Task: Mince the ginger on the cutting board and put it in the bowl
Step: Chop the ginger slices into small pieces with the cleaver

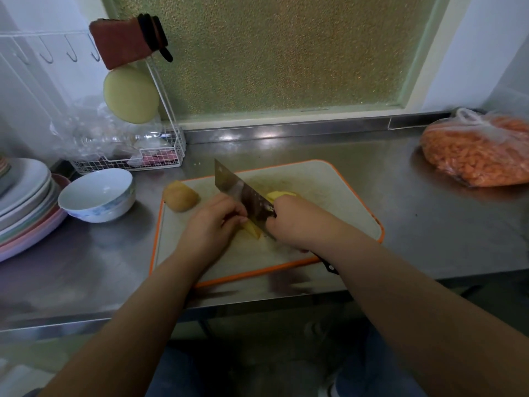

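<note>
Hands gripping cleaver (243, 193), ginger (252, 229) (curled).

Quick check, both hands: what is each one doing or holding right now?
Left hand: fingers curled, holding the ginger piece down on the cutting board.
Right hand: gripping the cleaver by its handle.

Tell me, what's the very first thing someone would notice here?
Probably the big cleaver in the middle, gripped by the right hand and slicing yellow ginger that the left hand steadies on the orange-rimmed cutting board. Next, the bright bag of orange carrot pieces at the far right of the steel counter. A white bowl waits left of the board, with an uncut ginger chunk beside it.
</note>
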Available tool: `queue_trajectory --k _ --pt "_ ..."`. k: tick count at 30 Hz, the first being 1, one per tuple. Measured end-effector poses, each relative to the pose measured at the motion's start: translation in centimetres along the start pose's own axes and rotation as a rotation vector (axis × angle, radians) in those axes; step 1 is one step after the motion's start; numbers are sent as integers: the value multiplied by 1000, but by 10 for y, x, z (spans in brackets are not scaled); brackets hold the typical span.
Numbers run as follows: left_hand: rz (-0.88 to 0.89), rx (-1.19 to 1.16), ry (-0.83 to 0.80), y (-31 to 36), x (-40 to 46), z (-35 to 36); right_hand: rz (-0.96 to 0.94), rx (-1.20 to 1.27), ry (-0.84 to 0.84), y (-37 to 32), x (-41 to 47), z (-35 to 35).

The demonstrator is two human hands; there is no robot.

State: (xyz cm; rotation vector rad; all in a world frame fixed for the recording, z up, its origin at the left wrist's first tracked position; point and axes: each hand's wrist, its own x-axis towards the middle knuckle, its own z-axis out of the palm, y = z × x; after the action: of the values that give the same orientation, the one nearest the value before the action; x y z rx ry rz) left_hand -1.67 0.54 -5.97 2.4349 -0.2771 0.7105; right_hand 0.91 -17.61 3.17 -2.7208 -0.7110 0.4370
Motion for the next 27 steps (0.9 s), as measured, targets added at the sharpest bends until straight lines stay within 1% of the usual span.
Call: queue_trajectory --k 8,14,27 --pt "-2 -46 -8 2 2 0 -9 -50 7 -5 -4 -7" --pt "-1 -40 10 1 3 1 24 -2 -30 -4 -2 -11" --pt "4 -56 48 1 3 3 14 -12 -84 -3 3 -12"
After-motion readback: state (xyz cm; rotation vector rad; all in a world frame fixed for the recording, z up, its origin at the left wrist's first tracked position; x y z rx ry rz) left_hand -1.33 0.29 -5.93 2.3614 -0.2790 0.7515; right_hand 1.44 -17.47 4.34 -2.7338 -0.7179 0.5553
